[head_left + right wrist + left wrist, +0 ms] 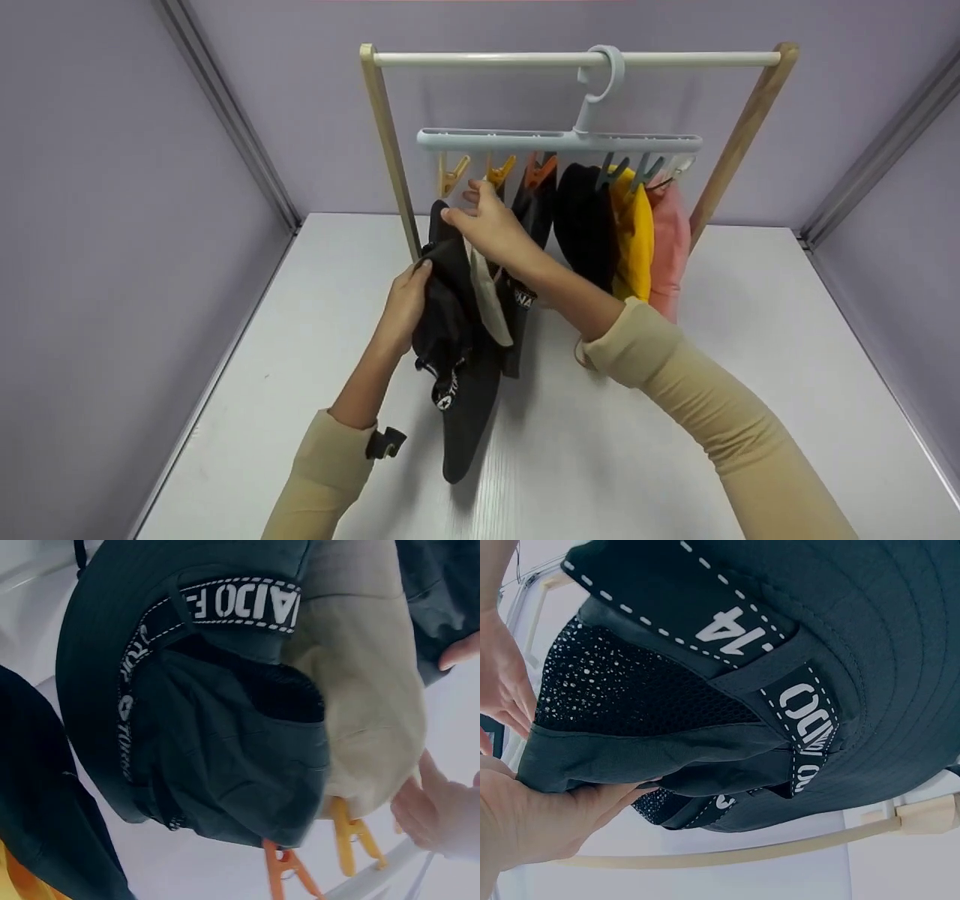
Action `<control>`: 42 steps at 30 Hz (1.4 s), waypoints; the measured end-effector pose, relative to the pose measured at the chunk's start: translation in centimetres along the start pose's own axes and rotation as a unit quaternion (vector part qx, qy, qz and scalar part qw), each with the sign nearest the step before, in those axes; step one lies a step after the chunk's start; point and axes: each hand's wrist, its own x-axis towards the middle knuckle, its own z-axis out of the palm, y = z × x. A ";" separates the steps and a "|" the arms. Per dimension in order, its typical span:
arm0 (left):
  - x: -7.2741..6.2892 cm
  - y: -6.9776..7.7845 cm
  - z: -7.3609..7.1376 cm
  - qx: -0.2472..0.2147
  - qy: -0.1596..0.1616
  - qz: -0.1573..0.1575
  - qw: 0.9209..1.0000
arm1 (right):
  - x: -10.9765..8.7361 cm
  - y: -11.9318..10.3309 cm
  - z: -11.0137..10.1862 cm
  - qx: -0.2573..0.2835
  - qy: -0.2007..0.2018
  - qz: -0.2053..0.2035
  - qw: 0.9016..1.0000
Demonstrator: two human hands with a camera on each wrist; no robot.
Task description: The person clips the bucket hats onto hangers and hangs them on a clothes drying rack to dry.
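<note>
My left hand [406,300] grips the crown of a black brimmed hat [469,405], fingers and thumb pinching its cloth. A band with white lettering and a dark mesh panel show on this hat [622,682] in the left wrist view. My right hand [499,229] is raised beside the hat's upper edge, thumb and fingers apart, just below a pale orange clip [451,180]. Nothing shows in its grasp. Near it a beige hat [367,705] hangs from a yellow clip [349,840], with another black lettered hat [225,742] on an orange clip [281,866].
A pale blue clip hanger [510,140] hangs on the white bar [487,58] of a wooden-legged rack [750,135]. Farther right hang black [585,225], yellow [634,240] and pink [667,255] hats. Grey walls [112,187] surround the white table [300,337].
</note>
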 end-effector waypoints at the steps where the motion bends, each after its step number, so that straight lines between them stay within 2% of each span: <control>1: 0.0 0.0 0.0 -0.001 0.000 0.000 1.000 | 0.4 -0.1 -0.1 0.016 0.002 0.006 1.000; 4: 0.0 -0.1 0.1 -0.007 -0.004 0.007 1.000 | 1.4 -0.5 -0.3 0.083 0.014 0.010 0.996; 6: 0.0 -0.2 0.2 -0.008 -0.002 0.013 1.000 | 2.1 -0.7 -0.5 0.148 0.022 0.004 0.989; 9: 0.0 -0.3 0.3 -0.010 -0.005 0.018 1.000 | 2.8 -0.8 -0.6 0.255 0.031 -0.009 0.966; 12: 0.1 -0.3 0.3 -0.016 -0.008 0.016 1.000 | 3.2 -0.4 -0.7 0.325 0.031 -0.023 0.945; 19: 0.0 -0.2 0.6 -0.008 -0.015 0.013 1.000 | 3.3 0.8 -0.4 0.405 0.024 -0.033 0.913; 24: 0.0 -0.1 0.6 -0.015 -0.024 0.011 1.000 | 3.3 1.6 0.0 0.464 -0.010 -0.055 0.884; 34: 0.1 -0.3 0.8 -0.010 -0.018 0.014 1.000 | 3.3 2.9 0.4 0.566 -0.111 -0.118 0.808; 38: 0.2 -0.3 0.9 -0.020 -0.022 0.010 0.999 | 3.1 2.7 0.4 0.595 -0.117 -0.090 0.790; 42: 0.0 -0.3 0.8 -0.019 -0.026 0.002 0.999 | 2.7 1.9 0.2 0.626 -0.087 -0.022 0.774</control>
